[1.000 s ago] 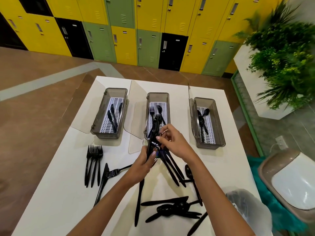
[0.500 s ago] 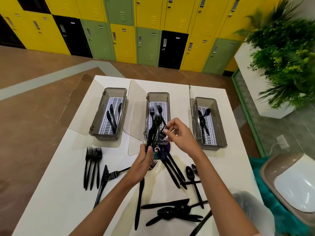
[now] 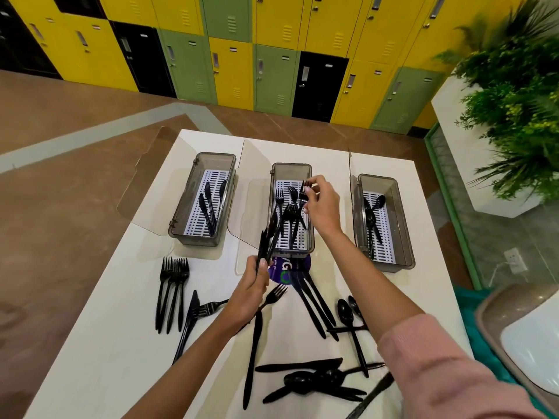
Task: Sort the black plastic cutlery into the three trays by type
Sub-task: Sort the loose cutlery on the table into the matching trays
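Observation:
Three grey trays stand in a row on the white table (image 3: 121, 343). The left tray (image 3: 202, 238) holds knives, the middle tray (image 3: 291, 168) forks, the right tray (image 3: 403, 234) spoons. My left hand (image 3: 249, 293) grips a bundle of black cutlery (image 3: 267, 241) just in front of the middle tray. My right hand (image 3: 320, 204) pinches a fork (image 3: 303, 193) over the middle tray. Loose forks (image 3: 171, 293), knives (image 3: 316, 303) and spoons (image 3: 348, 317) lie on the table near me.
Clear hinged lids stand open beside each tray. A purple sticker (image 3: 289, 269) shows on the table under the knives. A bin with a white lid (image 3: 526, 337) and a planter (image 3: 514, 95) are to the right, lockers (image 3: 272, 55) at the back.
My right hand has moved from the bundle in my left hand forward over the middle tray with a fork. My left hand has kept its place in front of that tray.

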